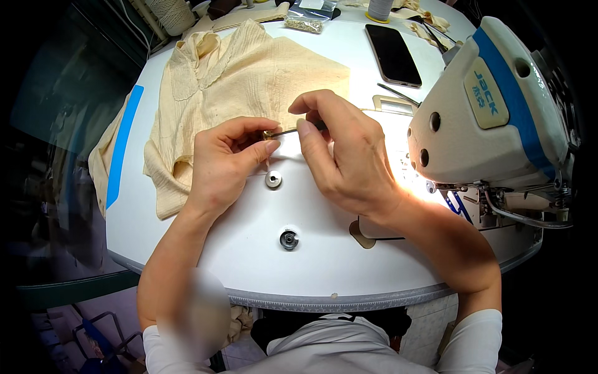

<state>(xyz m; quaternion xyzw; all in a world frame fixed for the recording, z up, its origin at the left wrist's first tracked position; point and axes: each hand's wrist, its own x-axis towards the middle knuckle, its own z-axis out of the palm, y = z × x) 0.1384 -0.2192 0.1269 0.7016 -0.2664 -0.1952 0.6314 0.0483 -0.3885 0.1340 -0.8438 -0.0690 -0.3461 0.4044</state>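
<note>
Between the thumb and fingers of my left hand [219, 161] is a small brass-coloured metal part [267, 134], mostly hidden by the fingertips. My right hand [354, 153] pinches a small screwdriver [286, 131] with a thin shaft and dark handle. Its tip meets the metal part; whether it sits in a screw slot is too small to see. Just below the fingers, a round silver bobbin case [273, 179] lies on the white table. Nearer to me rests a dark, round rotary hook part [289, 239].
A cream garment [249, 75] spreads behind my left hand. The sewing machine [448, 124] stands at right, its lamp lit. Farther back are a black phone [393, 55], a clear bag [308, 15] and a thread cone [171, 14]. Blue tape [124, 146] marks the table's left side.
</note>
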